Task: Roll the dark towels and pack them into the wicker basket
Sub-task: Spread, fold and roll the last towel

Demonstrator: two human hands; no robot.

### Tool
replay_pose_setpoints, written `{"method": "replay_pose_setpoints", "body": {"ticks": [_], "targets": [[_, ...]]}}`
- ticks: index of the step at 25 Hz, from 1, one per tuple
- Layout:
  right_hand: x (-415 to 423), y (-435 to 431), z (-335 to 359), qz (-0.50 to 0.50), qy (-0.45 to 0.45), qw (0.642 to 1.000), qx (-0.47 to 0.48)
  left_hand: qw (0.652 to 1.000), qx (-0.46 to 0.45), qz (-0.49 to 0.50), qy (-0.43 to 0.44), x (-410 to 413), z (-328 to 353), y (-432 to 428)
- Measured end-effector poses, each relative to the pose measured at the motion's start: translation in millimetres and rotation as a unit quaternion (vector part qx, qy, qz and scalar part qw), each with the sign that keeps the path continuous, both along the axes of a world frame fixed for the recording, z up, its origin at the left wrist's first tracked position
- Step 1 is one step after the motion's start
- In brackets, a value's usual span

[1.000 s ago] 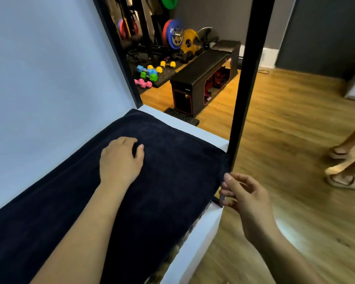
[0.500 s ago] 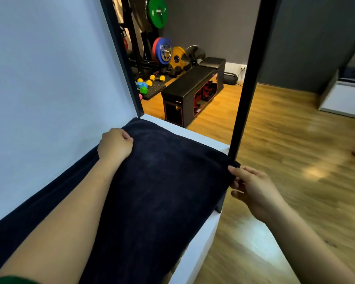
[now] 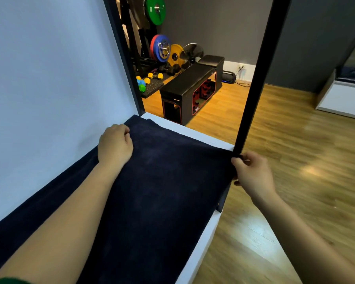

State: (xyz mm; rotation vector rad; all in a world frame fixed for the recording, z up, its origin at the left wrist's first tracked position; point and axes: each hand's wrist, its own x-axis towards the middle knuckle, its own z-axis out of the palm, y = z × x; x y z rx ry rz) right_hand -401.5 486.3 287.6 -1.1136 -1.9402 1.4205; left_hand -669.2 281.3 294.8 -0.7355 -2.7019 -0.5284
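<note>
Head cam, dk navy towel (image 3: 162,191), flat, unrolled

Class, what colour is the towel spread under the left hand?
The towel is plain dark navy, almost black, seen in the head view.

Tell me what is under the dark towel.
A white shelf shows past the far end of the towel and along its right edge; anything else beneath is covered. The left hand and right hand grip its far corners.
</note>
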Motion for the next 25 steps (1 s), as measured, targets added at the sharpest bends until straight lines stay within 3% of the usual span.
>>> {"method": "replay_pose_setpoints", "body": {"ticks": [3, 7, 11, 13, 17, 20, 25], "targets": [[3, 0, -8, 0.001, 0.035, 0.996, -0.088, 0.991, -0.07, -0.108, -0.019, -8, 13, 11], [1, 1, 1, 0.003, 0.108, 0.983, -0.15, 0.979, -0.135, -0.15, -0.017, -33, 33, 33], [-3, 4, 5, 0.014, 0.093, 0.965, -0.243, 0.933, -0.26, -0.244, -0.05, -39, 45, 66], [-6, 5, 6, 0.01, 0.095, 0.951, -0.293, 0.903, -0.346, -0.253, -0.015, -43, 54, 79], [-2, 10, 3, -0.012, 0.118, 0.918, -0.377, 0.885, -0.404, -0.226, -0.049, -53, 62, 88], [6, 15, 7, 0.023, 0.079, 0.941, -0.329, 0.849, -0.46, -0.26, -0.014, -58, 63, 94], [11, 18, 17, 0.088, 0.029, 0.991, -0.094, 0.815, -0.507, -0.279, 0.037, -48, 81, 104]]}}
